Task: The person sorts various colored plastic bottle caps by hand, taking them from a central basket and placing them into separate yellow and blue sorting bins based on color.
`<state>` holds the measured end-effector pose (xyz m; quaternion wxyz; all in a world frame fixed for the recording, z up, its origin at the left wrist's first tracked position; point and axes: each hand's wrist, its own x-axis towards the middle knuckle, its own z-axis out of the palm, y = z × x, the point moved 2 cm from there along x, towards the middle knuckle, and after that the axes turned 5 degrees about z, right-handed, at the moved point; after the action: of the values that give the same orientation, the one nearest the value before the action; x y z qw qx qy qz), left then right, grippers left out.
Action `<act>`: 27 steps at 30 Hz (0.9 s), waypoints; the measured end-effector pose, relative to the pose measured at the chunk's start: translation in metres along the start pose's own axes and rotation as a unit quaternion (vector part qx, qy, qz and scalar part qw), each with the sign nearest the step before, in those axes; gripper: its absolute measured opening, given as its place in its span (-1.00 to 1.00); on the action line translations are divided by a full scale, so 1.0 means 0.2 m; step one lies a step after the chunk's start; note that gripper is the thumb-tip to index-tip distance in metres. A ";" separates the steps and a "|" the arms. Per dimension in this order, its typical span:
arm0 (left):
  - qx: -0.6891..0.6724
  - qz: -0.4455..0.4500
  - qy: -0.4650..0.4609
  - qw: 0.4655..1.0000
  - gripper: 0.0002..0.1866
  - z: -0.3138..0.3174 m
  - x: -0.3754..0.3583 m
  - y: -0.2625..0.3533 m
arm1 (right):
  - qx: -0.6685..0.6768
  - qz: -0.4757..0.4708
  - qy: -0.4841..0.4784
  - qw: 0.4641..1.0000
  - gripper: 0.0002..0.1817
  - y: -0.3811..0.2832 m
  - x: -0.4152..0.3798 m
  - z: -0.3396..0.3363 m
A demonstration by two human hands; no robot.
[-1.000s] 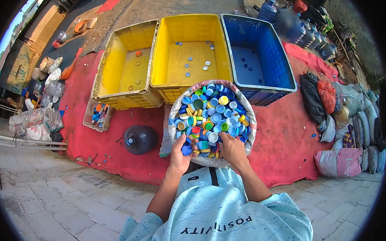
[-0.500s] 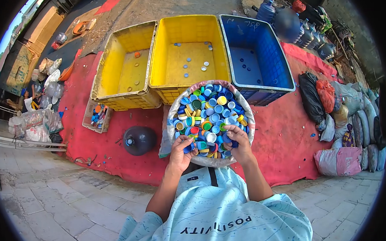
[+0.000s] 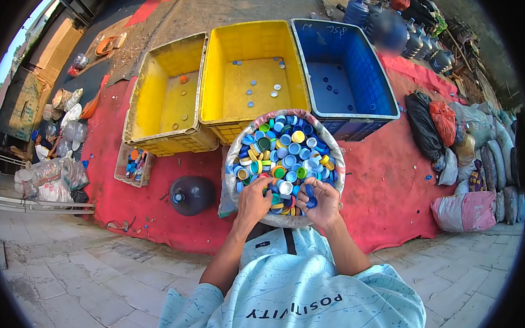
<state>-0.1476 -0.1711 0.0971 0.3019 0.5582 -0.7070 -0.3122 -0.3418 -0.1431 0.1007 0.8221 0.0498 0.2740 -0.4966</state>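
Observation:
A grey sack (image 3: 233, 147) full of mixed bottle caps (image 3: 282, 154) stands right in front of me on the red mat. Blue, yellow, green and white caps fill it. My left hand (image 3: 253, 202) lies palm down on the near left part of the pile, its fingertips among the caps. What it grips is hidden. My right hand (image 3: 324, 205) is turned palm up at the near right rim and cups a few blue caps (image 3: 309, 196). Beyond the sack stand a left yellow crate (image 3: 149, 110), a middle yellow crate (image 3: 251, 35) and a blue crate (image 3: 358, 66), each with a few caps on its floor.
A dark water jug (image 3: 190, 194) lies on the red mat (image 3: 386, 188) left of the sack, beside a small crate of caps (image 3: 132, 164). Filled bags (image 3: 445, 124) and a pink sack (image 3: 466, 211) line the right side. Large water bottles (image 3: 412, 40) stand at the far right.
My left hand has turned palm down and moved right onto the pile. My right hand has lifted off the caps and turned palm up with blue caps in it.

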 end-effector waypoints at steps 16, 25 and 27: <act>0.054 -0.014 -0.099 0.994 -0.76 -0.07 0.02 -0.01 | -0.025 -0.006 0.005 1.000 -0.73 0.00 0.01 -0.03; -0.498 -0.242 -0.105 0.826 -0.73 -0.10 0.02 -0.04 | -0.029 -0.005 0.028 0.999 -0.71 0.02 0.02 -0.02; -0.600 -0.245 -0.093 0.756 -0.72 -0.09 0.02 -0.02 | -0.039 -0.016 0.047 0.998 -0.68 0.02 0.02 0.01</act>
<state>-0.1319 -0.1775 0.1047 0.4212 0.3849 -0.2381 -0.7860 -0.3360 -0.1451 0.0988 0.8017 0.0368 0.3324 -0.4954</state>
